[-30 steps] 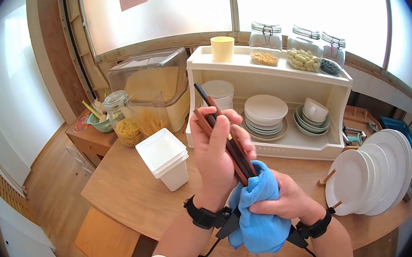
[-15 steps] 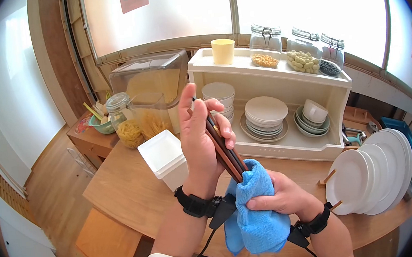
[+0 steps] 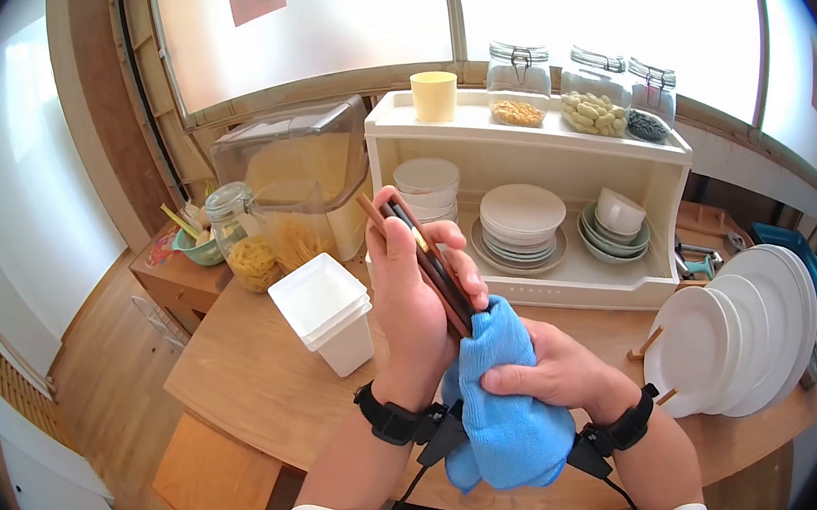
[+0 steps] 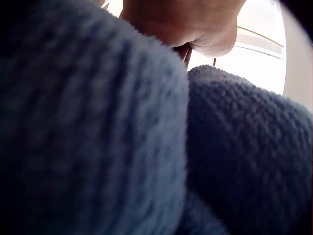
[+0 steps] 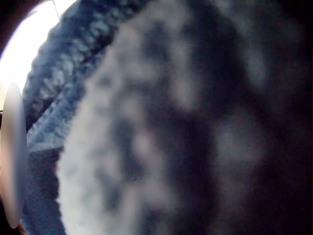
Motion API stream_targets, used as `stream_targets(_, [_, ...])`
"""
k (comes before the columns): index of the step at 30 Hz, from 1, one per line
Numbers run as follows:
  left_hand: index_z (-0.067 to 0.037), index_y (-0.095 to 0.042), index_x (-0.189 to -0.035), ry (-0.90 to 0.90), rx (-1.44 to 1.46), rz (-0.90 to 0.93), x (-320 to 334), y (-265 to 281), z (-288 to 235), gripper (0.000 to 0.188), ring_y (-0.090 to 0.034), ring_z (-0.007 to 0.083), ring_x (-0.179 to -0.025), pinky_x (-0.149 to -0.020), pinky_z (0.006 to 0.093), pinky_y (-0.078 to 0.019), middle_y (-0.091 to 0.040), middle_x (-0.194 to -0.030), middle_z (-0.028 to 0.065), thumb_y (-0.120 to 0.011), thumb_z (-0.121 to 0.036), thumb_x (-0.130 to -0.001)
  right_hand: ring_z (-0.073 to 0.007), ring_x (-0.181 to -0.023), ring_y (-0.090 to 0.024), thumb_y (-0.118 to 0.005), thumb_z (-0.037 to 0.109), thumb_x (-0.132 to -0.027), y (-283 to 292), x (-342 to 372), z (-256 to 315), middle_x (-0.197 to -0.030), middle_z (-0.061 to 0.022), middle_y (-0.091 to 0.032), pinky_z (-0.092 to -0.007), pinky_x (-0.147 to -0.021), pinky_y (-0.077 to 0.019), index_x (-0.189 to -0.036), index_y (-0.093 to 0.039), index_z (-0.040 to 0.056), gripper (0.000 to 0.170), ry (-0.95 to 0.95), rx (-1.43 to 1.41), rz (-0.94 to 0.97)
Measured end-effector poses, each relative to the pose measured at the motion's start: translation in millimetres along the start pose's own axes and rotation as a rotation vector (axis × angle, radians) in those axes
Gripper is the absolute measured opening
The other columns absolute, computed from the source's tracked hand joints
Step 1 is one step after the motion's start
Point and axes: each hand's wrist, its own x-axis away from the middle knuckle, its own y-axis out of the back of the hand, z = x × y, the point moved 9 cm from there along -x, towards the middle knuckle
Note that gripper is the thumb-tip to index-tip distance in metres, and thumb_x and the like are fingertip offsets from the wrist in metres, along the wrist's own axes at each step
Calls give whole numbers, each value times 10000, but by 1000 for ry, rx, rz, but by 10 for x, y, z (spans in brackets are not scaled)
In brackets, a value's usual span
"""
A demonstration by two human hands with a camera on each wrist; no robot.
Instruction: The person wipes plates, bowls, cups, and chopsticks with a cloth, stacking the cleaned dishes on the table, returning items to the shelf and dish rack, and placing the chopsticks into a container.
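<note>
In the head view my left hand (image 3: 405, 295) holds several dark brown chopsticks (image 3: 443, 276) in a bundle, slanting, with their upper ends at the fingertips. A blue cloth (image 3: 514, 428) wraps their lower ends, which are hidden in it. Gripping that cloth from the right is my right hand (image 3: 568, 366), its thumb lying across the front. Folds of the cloth (image 4: 122, 127) fill most of the left wrist view, below part of the left hand (image 4: 181, 24). Blurred cloth (image 5: 142, 127) also covers most of the right wrist view.
White square containers (image 3: 322, 309), nested, stand left of the hands on the wooden table (image 3: 253, 381). Behind is a white shelf (image 3: 572, 293) with bowls and plates (image 3: 523, 211). Large white plates (image 3: 689, 350) stand in a rack at right. A pasta jar (image 3: 254, 256) is at back left.
The left hand shifts slightly left, and its index finger, raised half a second ago, is now back near the chopsticks' upper ends. The right hand keeps its grip on the cloth, which sits a little higher.
</note>
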Motion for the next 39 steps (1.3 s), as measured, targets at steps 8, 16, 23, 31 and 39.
stream_targets(8, [-235, -403, -1213, -132, -17, -139, -271, 178, -352, 328, -409, 67, -469, -388, 224, -362, -435, -741, -5, -418, -478, -993, -124, -1004, -593, -715, 211, -866, 171, 120, 55, -1100, -51, -628, -301, -893, -485, -1257, -513, 23, 478, 62, 118, -129])
stream_targets(16, [-203, -392, -1134, -436, -73, -299, -247, 390, -955, 206, -415, 53, -512, -424, 205, -369, -461, -797, -9, -415, -372, -1019, -194, -1032, -607, -514, 315, -983, 685, 619, -618, -1159, -80, -614, -363, -930, -488, -1272, -490, 37, 402, 70, -444, -456])
stream_targets(23, [-219, -330, -1270, -411, -88, -207, -54, 154, -640, 270, -451, 76, -504, -419, 225, -394, -494, -858, 34, -423, -272, -1022, -224, -1009, -625, -458, 406, -992, 360, 366, -489, -1134, -138, -612, -379, -905, -515, -1222, -499, 25, 446, 188, -858, -470])
stream_targets(31, [-168, -331, -1269, -336, -165, -162, 18, 112, -383, 369, -474, 94, -490, -396, 245, -427, -500, -826, 43, -505, -82, -955, -137, -981, -566, -630, 435, -904, 312, 407, -578, -1111, -67, -572, -309, -863, -486, -1241, -468, 14, 563, 175, -351, -524])
stream_targets(39, [-57, -441, -1216, -243, -258, -184, 161, -18, -279, 305, -412, 68, -459, -374, 226, -373, -453, -679, -5, -532, -77, -926, -288, -974, -627, -804, 294, -736, 132, 397, -126, -1074, -130, -631, -365, -873, -488, -1242, -517, 41, 635, 117, 577, -389])
